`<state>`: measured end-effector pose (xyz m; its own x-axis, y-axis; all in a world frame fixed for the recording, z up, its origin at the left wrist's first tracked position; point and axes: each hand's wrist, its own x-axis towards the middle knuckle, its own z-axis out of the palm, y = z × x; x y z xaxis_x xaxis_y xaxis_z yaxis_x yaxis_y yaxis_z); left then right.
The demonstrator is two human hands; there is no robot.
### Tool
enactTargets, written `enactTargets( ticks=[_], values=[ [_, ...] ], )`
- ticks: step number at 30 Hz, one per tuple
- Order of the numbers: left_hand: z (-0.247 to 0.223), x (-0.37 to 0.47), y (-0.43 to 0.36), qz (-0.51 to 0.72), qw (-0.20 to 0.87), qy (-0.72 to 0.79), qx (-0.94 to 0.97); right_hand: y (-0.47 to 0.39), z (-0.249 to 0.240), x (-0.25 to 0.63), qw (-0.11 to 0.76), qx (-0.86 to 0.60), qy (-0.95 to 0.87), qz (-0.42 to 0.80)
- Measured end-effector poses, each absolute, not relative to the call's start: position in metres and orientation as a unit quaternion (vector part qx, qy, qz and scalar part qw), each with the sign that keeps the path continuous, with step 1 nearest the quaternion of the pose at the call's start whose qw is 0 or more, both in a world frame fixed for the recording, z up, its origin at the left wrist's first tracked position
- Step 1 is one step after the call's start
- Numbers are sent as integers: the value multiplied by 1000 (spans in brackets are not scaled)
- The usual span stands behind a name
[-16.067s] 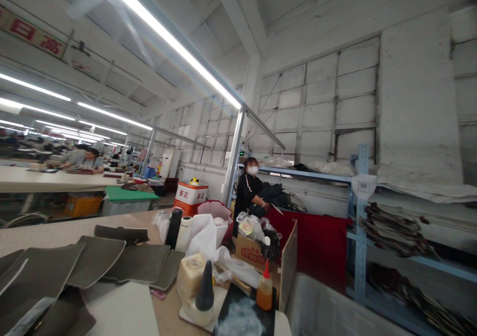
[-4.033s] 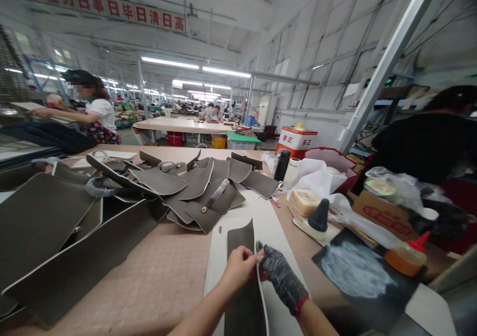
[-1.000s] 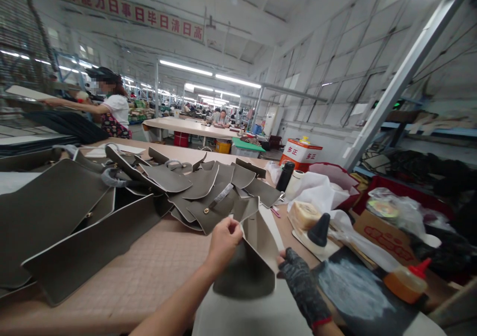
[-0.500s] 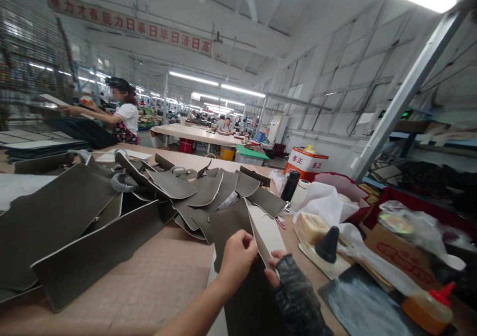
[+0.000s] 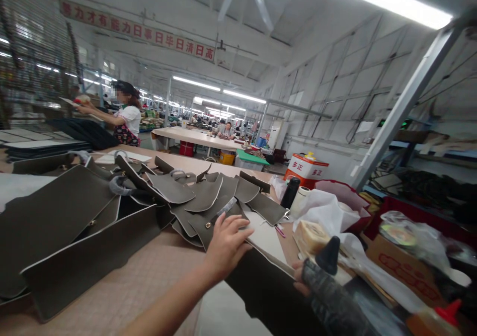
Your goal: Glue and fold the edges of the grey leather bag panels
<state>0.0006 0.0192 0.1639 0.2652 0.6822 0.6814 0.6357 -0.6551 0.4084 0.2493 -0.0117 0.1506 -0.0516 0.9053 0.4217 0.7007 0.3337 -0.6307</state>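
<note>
A dark grey-brown leather-like panel (image 5: 266, 286) with a pale edge lies tilted in front of me on the workbench (image 5: 156, 276). My left hand (image 5: 229, 241) is over the panel's far end, its fingers apart and holding nothing. At the panel's right edge, my right hand (image 5: 301, 279) in a dark sleeve grips it; the fingertips are partly hidden and blurred. A pale sheet (image 5: 264, 234) lies just beyond, and another white sheet (image 5: 227, 308) shows under the near side. Left of my hands spread several matching dark bag panels (image 5: 93, 256), some with wrapped handles and small metal fittings.
Right of the panel stand a black cone (image 5: 328, 255), a yellowish block (image 5: 311, 235), a black bottle (image 5: 289, 193) and a red-capped glue bottle (image 5: 434, 321). An orange-white can (image 5: 306, 169) stands behind. A co-worker (image 5: 126, 115) handles flat boards at the far left.
My left hand has opened from a pinch and moved slightly up and left. My right hand has shifted right with the panel's edge, and the panel has swung down to the right.
</note>
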Motion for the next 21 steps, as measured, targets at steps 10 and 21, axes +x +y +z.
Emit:
enactTargets(
  ticks=[10,21],
  values=[
    [173,-17,31,338,204,354,848,-3,187,280,366,-466,-777,211],
    [179,-17,16,266,157,340,888,-15,215,267,316,-467,-797,218]
  ],
)
